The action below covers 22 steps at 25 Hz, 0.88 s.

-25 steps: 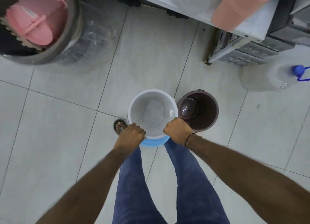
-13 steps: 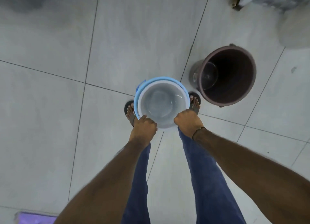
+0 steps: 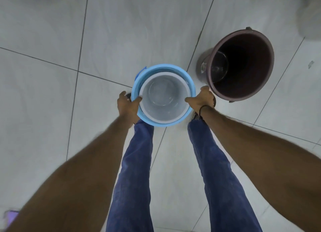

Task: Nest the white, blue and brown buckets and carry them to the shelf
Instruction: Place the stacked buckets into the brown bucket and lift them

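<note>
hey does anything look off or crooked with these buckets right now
Slightly. The white bucket sits off-centre inside the blue bucket, crowding the near rim, so more blue rim shows on the far side. The brown bucket stands apart on the tiled floor, not nested. No spill or damage shows.

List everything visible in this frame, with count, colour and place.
white bucket: 1, white, nested inside the blue one, centre
blue bucket: 1, light blue, held at its rim by both hands
brown bucket: 1, dark brown, upright on the floor, right of the pair
floor: grey tiles
purple thing: 1, bottom left corner, unclear what it is
pale blurred thing: 1, top right edge
legs: 2, blue jeans
left hand: on the left rim
right hand: on the right rim, dark wristband
</note>
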Tool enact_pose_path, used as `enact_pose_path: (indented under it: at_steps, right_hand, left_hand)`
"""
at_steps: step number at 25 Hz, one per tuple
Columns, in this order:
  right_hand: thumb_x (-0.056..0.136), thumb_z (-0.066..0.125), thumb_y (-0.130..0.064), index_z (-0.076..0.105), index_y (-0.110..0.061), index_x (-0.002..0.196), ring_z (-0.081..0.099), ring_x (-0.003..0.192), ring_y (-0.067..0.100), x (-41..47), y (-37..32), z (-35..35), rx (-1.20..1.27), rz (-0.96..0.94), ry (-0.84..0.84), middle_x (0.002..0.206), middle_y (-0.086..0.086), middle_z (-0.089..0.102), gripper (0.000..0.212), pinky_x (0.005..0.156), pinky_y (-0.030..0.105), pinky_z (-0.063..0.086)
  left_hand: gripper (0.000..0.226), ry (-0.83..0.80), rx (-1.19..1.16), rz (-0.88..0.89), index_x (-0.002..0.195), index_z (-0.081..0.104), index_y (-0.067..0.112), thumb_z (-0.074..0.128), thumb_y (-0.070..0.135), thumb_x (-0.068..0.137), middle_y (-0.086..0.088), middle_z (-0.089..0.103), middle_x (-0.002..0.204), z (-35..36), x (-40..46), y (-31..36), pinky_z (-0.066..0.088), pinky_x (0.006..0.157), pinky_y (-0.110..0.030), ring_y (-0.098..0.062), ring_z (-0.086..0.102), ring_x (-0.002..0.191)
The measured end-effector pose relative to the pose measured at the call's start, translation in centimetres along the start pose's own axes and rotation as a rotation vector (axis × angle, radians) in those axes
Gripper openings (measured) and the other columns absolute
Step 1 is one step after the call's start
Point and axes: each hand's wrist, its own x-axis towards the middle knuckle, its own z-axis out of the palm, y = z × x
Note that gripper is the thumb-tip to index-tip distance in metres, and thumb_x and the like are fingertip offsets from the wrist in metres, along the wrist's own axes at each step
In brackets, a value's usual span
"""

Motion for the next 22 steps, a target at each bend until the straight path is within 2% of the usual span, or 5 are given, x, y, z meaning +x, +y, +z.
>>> enact_pose_path:
  at_steps: [4,8,12,17,22]
  right_hand:
    - [0.080,0.069,-0.017,0.055,-0.015,0.123,0.059,0.084,0.025,3.1,0.7,1.3,0.061,-0.052,-0.067,0.104,0.009,0.066,0.044,0.058,0.023,0.043]
    - [0.079,0.065,-0.010,0.064,-0.022,0.114,0.064,0.082,0.023,4.8,1.9,2.3,0.198,-0.040,-0.064,0.100,0.008,0.070,0.037,0.057,0.023,0.052]
    - [0.080,0.063,-0.004,0.071,-0.021,0.105,0.071,0.082,0.024,3.4,2.4,0.2,0.307,-0.038,-0.033,0.088,0.006,0.075,0.031,0.076,0.039,0.063]
    - [0.080,0.066,-0.007,0.074,-0.013,0.102,0.067,0.083,0.023,-3.2,2.7,-9.0,0.325,-0.132,-0.002,0.084,0.002,0.072,0.025,0.074,0.026,0.055]
    - [0.075,0.067,-0.005,0.073,-0.020,0.080,0.070,0.083,0.028,-10.8,4.7,-22.9,0.418,-0.124,0.049,0.088,0.008,0.076,0.017,0.074,0.034,0.062]
  left_hand:
    - [0.090,-0.162,0.373,0.229,0.150,0.030,0.026,0.078,0.034,0.075,-0.004,0.038,0.152,0.3,4.8,2.9,0.039,0.108,-0.040,-0.022,0.044,0.132]
    - [0.086,-0.259,0.804,0.399,0.148,0.032,0.029,0.079,0.032,0.076,-0.008,0.052,0.140,1.6,7.0,5.5,0.043,0.099,-0.042,-0.031,0.051,0.123]
    - [0.072,-0.067,0.882,0.460,0.138,0.045,0.020,0.079,0.029,0.075,-0.018,0.054,0.122,1.6,4.0,6.5,0.047,0.090,-0.047,-0.041,0.056,0.108]
    - [0.064,0.098,0.853,0.529,0.134,0.051,0.022,0.078,0.027,0.076,-0.017,0.050,0.118,-0.7,-7.4,12.9,0.050,0.083,-0.046,-0.044,0.060,0.095]
    - [0.064,0.108,0.853,0.588,0.134,0.051,0.024,0.076,0.028,0.076,-0.017,0.049,0.117,-1.1,-20.7,21.5,0.051,0.082,-0.045,-0.043,0.061,0.092]
